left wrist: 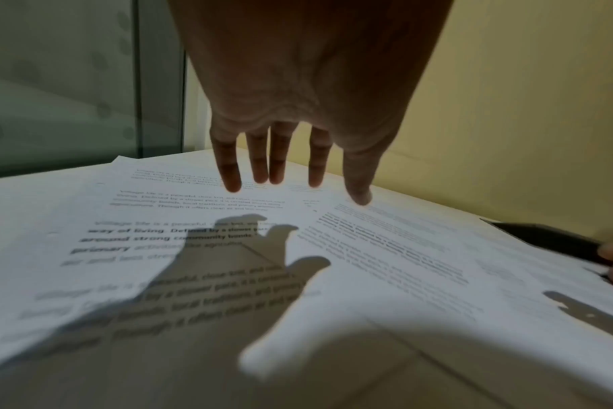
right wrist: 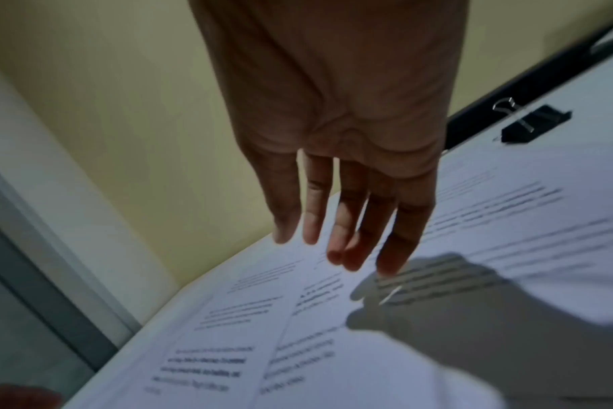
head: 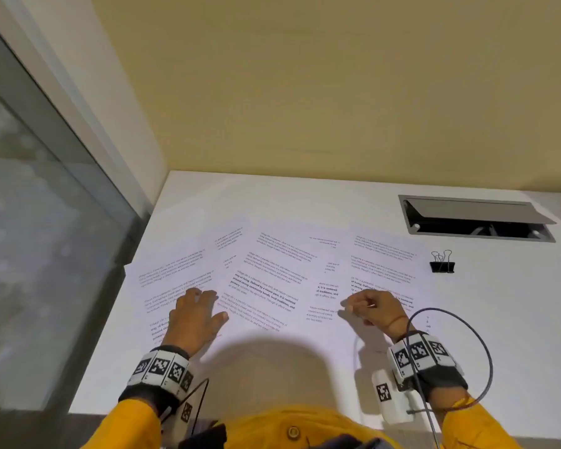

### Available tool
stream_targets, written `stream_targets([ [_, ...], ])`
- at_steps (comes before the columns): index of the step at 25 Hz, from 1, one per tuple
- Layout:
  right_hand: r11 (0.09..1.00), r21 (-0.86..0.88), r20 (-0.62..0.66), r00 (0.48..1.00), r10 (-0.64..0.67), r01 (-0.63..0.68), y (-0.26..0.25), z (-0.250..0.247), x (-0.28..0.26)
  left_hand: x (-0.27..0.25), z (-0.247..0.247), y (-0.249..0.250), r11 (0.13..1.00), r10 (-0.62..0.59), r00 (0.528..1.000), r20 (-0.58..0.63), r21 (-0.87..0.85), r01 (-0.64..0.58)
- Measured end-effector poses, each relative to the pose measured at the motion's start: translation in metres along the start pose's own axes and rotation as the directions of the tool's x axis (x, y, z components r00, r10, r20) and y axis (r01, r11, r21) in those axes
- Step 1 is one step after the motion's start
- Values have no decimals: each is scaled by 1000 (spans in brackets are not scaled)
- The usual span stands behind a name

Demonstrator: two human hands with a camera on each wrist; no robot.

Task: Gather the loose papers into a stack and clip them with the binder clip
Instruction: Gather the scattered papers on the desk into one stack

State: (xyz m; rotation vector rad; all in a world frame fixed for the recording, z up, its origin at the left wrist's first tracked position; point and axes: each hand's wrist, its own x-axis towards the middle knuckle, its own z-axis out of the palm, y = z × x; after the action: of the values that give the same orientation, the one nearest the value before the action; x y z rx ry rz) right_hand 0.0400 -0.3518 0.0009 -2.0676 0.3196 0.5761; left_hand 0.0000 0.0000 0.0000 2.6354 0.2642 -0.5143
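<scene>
Several printed sheets lie fanned across the white desk [head: 515, 319], overlapping: a left sheet [head: 172, 277], a middle sheet [head: 266, 286] and a right sheet [head: 382, 260]. My left hand [head: 196, 311] is over the left sheet with fingers straight and spread [left wrist: 277, 166]; its shadow falls apart from it on the paper [left wrist: 193, 227]. My right hand [head: 366, 306] is over the right sheet's near part, fingers hanging fairly straight [right wrist: 350, 221], tips close to the paper [right wrist: 508, 221]. Neither hand holds anything. The black binder clip [head: 442, 262] stands beyond the papers' right end [right wrist: 536, 121].
A recessed cable box [head: 476, 218] with its lid raised sits at the desk's back right, behind the clip. A glass partition [head: 46, 222] runs along the left edge and a yellow wall [head: 337, 92] closes the back. A cable loops near my right wrist [head: 467, 351].
</scene>
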Motion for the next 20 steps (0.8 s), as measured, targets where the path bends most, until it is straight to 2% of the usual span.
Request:
stream_targets([
  [3,978,186,-79,991,108,-92,-11,4,19,25,-3,3,996,-61,997,-44,-63,58],
  [7,930,272,-119,950,288,-248,-23,11,35,57,14,2,986,-104,993,47,-126,110],
  [8,938,193,-133,939,317,-289,-27,13,35,61,18,3,985,-112,991,76,-122,121],
  [9,943,44,-164,929,333,-330,-29,16,36,66,23,5,984,-120,990,80,-122,129],
  [10,924,-116,-170,924,343,-364,-32,19,36,68,27,9,984,-128,990,52,-117,133],
  [11,895,-221,-166,919,357,-388,-32,25,38,69,31,13,989,-113,993,-28,-104,109],
  [13,838,-342,-184,905,384,-426,-31,36,43,69,40,22,997,-74,992,-106,-36,70],
  [15,816,-384,-173,902,397,-433,-27,43,48,66,46,33,989,-145,986,-79,-37,142],
  [17,853,-309,-194,906,376,-421,-28,46,47,64,51,39,983,-186,982,-24,0,186],
  [20,934,54,-186,916,356,-353,-27,50,43,66,53,41,986,-167,986,-18,-8,167],
])
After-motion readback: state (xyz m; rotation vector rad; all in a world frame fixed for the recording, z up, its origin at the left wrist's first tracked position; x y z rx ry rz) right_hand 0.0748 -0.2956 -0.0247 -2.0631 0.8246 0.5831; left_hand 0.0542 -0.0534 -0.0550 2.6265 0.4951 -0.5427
